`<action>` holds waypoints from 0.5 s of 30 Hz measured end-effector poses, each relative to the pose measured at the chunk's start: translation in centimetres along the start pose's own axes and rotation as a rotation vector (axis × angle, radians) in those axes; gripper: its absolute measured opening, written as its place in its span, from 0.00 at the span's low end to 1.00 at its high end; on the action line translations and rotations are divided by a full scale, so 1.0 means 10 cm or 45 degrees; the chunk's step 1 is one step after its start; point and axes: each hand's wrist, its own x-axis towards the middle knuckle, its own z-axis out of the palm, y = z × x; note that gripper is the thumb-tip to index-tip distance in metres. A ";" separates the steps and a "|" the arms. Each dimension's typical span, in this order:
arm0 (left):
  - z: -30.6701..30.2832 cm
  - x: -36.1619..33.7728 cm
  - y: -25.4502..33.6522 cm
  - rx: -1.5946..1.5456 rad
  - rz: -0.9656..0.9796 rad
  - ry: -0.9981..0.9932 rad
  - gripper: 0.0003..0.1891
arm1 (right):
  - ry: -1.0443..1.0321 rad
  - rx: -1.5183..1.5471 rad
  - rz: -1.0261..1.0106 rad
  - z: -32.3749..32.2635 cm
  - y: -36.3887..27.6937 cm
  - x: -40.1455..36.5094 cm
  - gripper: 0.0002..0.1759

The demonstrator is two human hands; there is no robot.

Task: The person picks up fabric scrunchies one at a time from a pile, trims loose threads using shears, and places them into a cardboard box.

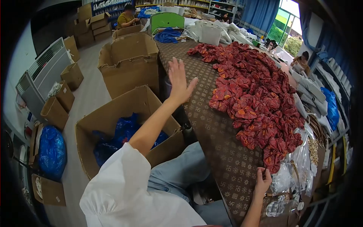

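Note:
My left hand (180,82) is raised over the left edge of the patterned brown tablecloth (206,125), fingers spread and nothing in it. Lower right, my right hand (262,180) has its thumb and fingertips pinched together at the near end of a large pile of red fabric flowers (257,94). A small dark bit shows between those fingertips, too small to name. The closest red flower lies right beside them. The flowers are crumpled, dark red with orange patches, and heaped along the table.
An open cardboard box (87,132) with blue plastic bags (124,128) stands left of my legs; another large box (128,75) is behind it. Clear plastic bags (281,181) lie by my right hand. A green board (167,23) stands at the table's far end. Other people sit farther off.

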 end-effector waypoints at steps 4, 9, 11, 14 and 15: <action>0.67 -0.68 0.13 0.383 -0.077 -1.149 0.42 | 0.095 0.129 -0.063 -0.02 -0.07 -0.01 0.06; 0.81 -0.70 0.01 0.210 -0.157 -0.951 0.43 | 0.106 0.093 -0.056 -0.08 -0.02 0.02 0.06; 0.79 -0.53 0.02 0.262 -0.119 -0.801 0.43 | 0.125 0.083 -0.142 -0.07 0.06 0.04 0.06; 0.78 -0.16 0.03 0.149 0.043 -0.340 0.38 | 0.181 -0.005 -0.266 -0.09 -0.08 0.01 0.07; 0.81 -0.04 0.03 0.070 0.048 -0.214 0.36 | 0.210 -0.068 -0.263 -0.09 -0.05 0.01 0.07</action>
